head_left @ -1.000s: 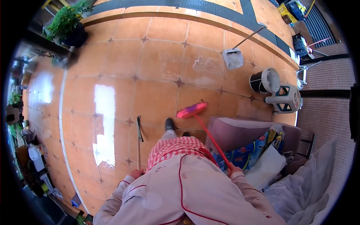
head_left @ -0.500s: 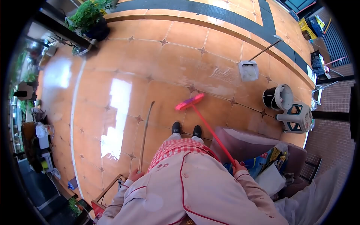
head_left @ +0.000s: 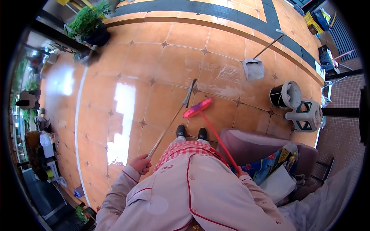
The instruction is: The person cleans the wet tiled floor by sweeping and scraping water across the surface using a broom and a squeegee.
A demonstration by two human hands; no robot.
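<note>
My left hand (head_left: 140, 164) is closed around a pale pole (head_left: 166, 131) that ends in a narrow dark grey head (head_left: 189, 93); whether it is a squeegee or a mop I cannot tell. That head is at the tiled floor, just left of the pink and purple bristles (head_left: 197, 107) of a broom. My right hand (head_left: 241, 171) grips the broom's red handle (head_left: 219, 143) near its upper end, its fingers partly hidden by the sleeve. Both tools slant forward from my body, past my dark shoes (head_left: 180, 131).
A long-handled dustpan (head_left: 254, 70) stands ahead on the right, near a black and white bucket (head_left: 285, 95) and a grey plastic stool (head_left: 305, 116). A mauve padded seat (head_left: 246, 144) holding bags is at my right. Wet glossy tiles (head_left: 169, 100) spread ahead, up to a raised step (head_left: 216, 27).
My left hand has risen forward, and its tool's head has swung forward and right, closer to the broom. The broom's bristles have shifted slightly right and down in view.
</note>
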